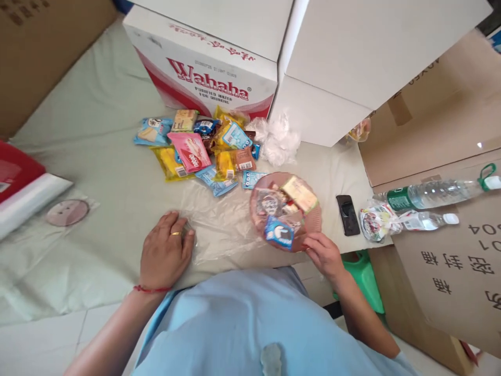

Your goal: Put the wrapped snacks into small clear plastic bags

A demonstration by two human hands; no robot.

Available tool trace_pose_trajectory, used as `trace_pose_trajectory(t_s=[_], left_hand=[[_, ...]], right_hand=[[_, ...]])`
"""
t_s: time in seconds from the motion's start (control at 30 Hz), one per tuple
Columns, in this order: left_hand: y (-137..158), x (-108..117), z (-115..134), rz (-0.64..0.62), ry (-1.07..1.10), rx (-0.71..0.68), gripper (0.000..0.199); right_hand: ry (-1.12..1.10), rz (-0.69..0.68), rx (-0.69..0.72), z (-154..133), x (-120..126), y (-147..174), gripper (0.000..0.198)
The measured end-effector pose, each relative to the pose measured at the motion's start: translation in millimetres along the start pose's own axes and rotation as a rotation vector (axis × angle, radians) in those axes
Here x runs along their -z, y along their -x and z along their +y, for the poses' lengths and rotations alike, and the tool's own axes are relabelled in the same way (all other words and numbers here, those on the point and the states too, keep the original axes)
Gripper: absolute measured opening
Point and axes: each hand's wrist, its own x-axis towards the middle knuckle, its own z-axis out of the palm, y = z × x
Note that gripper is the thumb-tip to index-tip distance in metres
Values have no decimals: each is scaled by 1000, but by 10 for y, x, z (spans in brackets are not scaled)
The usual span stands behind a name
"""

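My left hand, with a gold ring and a red string at the wrist, rests palm down on the table at the left end of a clear plastic bag. Its fingers are slightly bent, with the thumb apart. On the right, my right hand pinches the near right rim of a round pinkish plate. In that plate lie several wrapped snacks, among them a blue packet and a pale yellow one. The bag reaches to the plate; whether it passes under or around it is unclear.
Behind the plate sits a pile of snack packets beside crumpled clear plastic. A Wahaha carton and white boxes stand at the back. Right are a phone and water bottles; left, a wrapped pink disc.
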Motion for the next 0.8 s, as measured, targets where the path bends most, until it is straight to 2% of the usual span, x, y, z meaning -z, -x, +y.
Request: trace_pose_trajectory(t_s=[0.1,0.23,0.37,0.47,0.6,0.7,0.77,0.8], left_hand=[[14,-9,-19,29,42,2,52],[83,-12,-12,48,71,17,53],[165,-3,-37,67,96,24,48],[232,63,-71,115,126,35,45],[351,272,-20,268,106,46,40],[336,430,111,361,101,26,32],[198,463,204,316,106,-9,29],[93,448,241,238,113,-41,30]], right_hand=[[144,60,-123,286,257,-43,17],[286,104,-253,831,423,-440,20],[331,136,-412,1354,336,-971,21],[322,154,-523,1565,162,-1251,23],[320,169,-583,1527,33,-1336,29],[376,278,-514,1229,13,-1307,50],[380,347,-399,899,-78,-1314,50],[349,332,-315,707,-166,-1327,45]])
